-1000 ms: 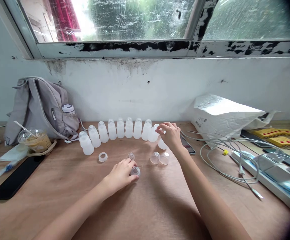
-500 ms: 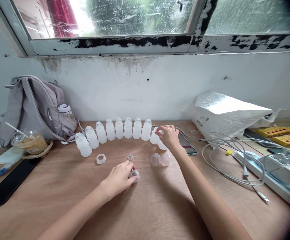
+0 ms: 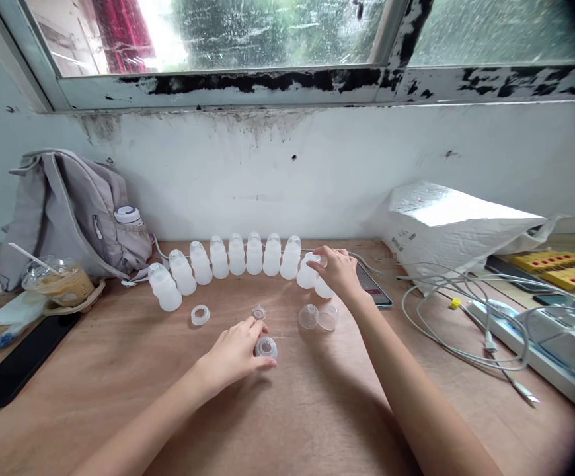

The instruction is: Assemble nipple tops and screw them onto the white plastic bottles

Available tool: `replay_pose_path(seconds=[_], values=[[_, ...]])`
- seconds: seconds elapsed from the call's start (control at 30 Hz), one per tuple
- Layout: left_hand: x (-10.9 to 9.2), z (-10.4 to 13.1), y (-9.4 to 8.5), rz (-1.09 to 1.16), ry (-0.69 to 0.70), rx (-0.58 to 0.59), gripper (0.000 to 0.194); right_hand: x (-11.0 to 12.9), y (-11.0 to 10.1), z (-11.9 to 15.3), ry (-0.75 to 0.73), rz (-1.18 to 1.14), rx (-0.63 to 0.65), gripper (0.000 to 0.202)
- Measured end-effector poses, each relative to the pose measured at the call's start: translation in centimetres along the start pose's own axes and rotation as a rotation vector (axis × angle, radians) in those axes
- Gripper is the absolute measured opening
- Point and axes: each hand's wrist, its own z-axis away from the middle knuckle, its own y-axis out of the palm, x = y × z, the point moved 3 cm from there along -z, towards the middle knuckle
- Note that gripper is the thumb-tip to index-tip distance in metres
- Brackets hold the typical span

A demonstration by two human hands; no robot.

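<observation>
My left hand (image 3: 242,347) rests low over the tabletop, thumb and fingers apart around a clear bottle nipple set in a white collar (image 3: 266,347). Just beyond its fingers lies a small clear nipple (image 3: 258,311). Farther left is a white collar ring (image 3: 200,315). My right hand (image 3: 336,268) reaches to the right end of a curved row of frosted baby bottles (image 3: 254,254). Its thumb and fingers are closed at the top of one baby bottle (image 3: 306,274); another bottle (image 3: 323,289) is partly hidden beneath the hand. Two clear caps (image 3: 308,317) lie nearer me.
A grey backpack (image 3: 69,211), an iced drink (image 3: 64,284) and a black phone (image 3: 24,360) are on the left. Right, a phone (image 3: 374,287) lies behind my hand, near a silver-white bag (image 3: 431,231), loose white cables (image 3: 446,350) and a power strip (image 3: 540,354).
My left thumb has moved away from the nipple and collar, which now show more fully. My right hand stays by the end bottles with hardly any movement.
</observation>
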Motion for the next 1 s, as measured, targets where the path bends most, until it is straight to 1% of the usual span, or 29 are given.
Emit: replay_pose_path(seconds=[0.07,0.17,0.27,0.4,0.5,0.63,0.8,1.0], values=[[0.2,0.0,0.0,0.004,-0.012,0.035,0.046,0.0,0.0,0.1,-0.011,-0.003,0.004,0.017],[0.4,-0.1,0.1,0.002,-0.022,0.059,0.040,-0.1,0.0,0.2,-0.011,0.005,0.021,0.013],[0.4,-0.2,0.0,0.026,-0.005,0.016,0.031,0.0,0.1,0.2,-0.014,0.018,0.030,0.012],[0.3,-0.3,-0.4,0.055,0.007,-0.064,0.026,0.0,0.1,0.2,-0.023,0.037,0.031,0.012],[0.3,-0.3,-1.0,0.058,0.011,-0.107,0.026,-0.1,0.1,0.2,-0.024,0.047,0.024,0.012],[0.3,-0.2,-1.4,0.075,0.027,-0.122,0.029,-0.2,0.1,0.1,-0.018,0.044,0.034,0.012],[0.3,-0.2,-1.7,0.030,0.035,-0.150,0.028,-0.1,0.1,0.1,-0.004,0.027,0.044,0.011],[0.7,-0.3,-1.9,-0.009,0.031,-0.178,0.032,-0.3,0.4,0.1,-0.016,0.019,0.026,0.011]])
